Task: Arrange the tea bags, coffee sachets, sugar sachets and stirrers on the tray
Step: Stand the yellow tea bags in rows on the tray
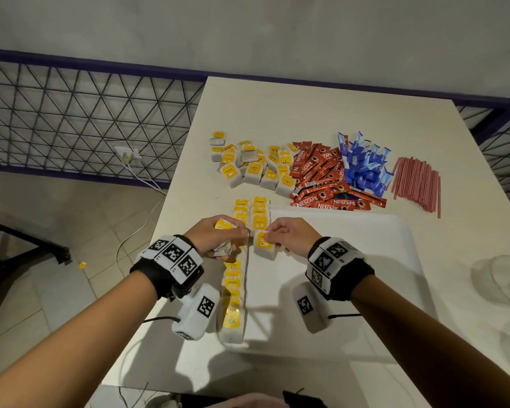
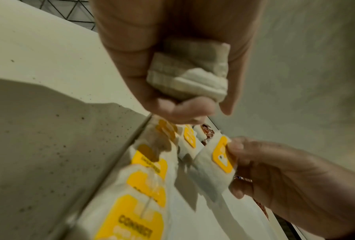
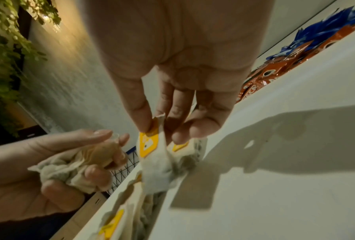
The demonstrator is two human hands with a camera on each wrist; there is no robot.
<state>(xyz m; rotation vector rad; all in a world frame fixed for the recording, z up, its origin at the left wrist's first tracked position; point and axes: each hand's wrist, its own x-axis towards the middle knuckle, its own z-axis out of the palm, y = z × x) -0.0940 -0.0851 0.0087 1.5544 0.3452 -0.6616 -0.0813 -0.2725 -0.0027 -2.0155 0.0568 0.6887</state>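
Your right hand (image 1: 289,235) pinches a light, limp tea bag (image 1: 265,245) by its stiffer yellow tag just above the tray (image 1: 380,260), while your left hand (image 1: 215,235) clutches spare bags, crushable, so grip gently.

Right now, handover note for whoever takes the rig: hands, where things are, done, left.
Left hand: grips a bunch of tea bags.
Right hand: pinches one tea bag by its yellow tag, just above the tray.
Done: one full row of tea bags along the tray's left edge; a second row begun beside it.
Left: the loose tea bag pile, coffee sachets, blue sugar sachets and stirrers all lie on the table behind the tray.
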